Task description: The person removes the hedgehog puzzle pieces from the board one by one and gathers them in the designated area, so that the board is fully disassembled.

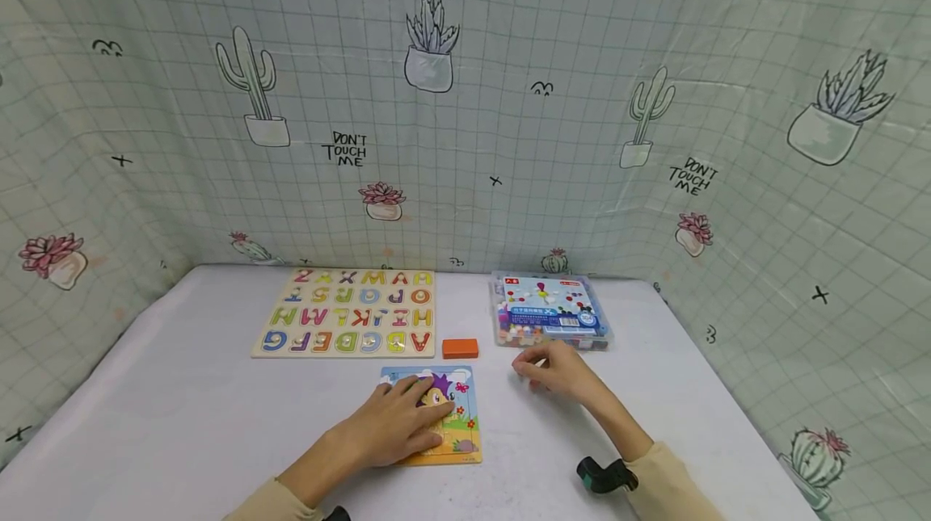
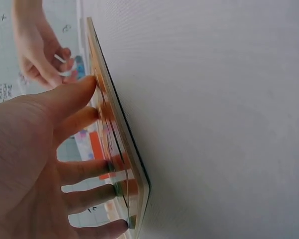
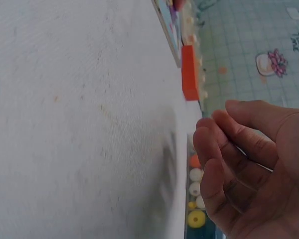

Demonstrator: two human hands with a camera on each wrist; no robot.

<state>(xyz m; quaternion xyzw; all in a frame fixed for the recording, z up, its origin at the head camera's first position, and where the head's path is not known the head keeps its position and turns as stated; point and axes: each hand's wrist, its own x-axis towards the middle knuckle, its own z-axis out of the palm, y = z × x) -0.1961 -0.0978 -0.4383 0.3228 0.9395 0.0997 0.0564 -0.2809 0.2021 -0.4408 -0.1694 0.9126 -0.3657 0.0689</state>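
Note:
My left hand (image 1: 389, 424) rests on a square wooden jigsaw puzzle (image 1: 468, 418) with a purple-haired cartoon figure, flowers and a butterfly. Its fingers are spread, and in the left wrist view the fingertips (image 2: 112, 190) touch the puzzle's top face. Part of the picture is hidden under this hand. To the right of the puzzle, my right hand (image 1: 558, 369) hovers over the table with loosely curled fingers and holds nothing. Nearest to it is a clear plastic box (image 1: 550, 303) of colourful beads with a printed blue label. In the right wrist view the thumb stands apart from the fingers.
An orange rectangular block (image 1: 461, 348) lies just behind the puzzle. At the back left is a wooden alphabet board (image 1: 342, 355) with coloured letters. A grid-patterned curtain (image 1: 465, 117) with cactus drawings encloses the white table (image 1: 174, 392) at the back and sides.

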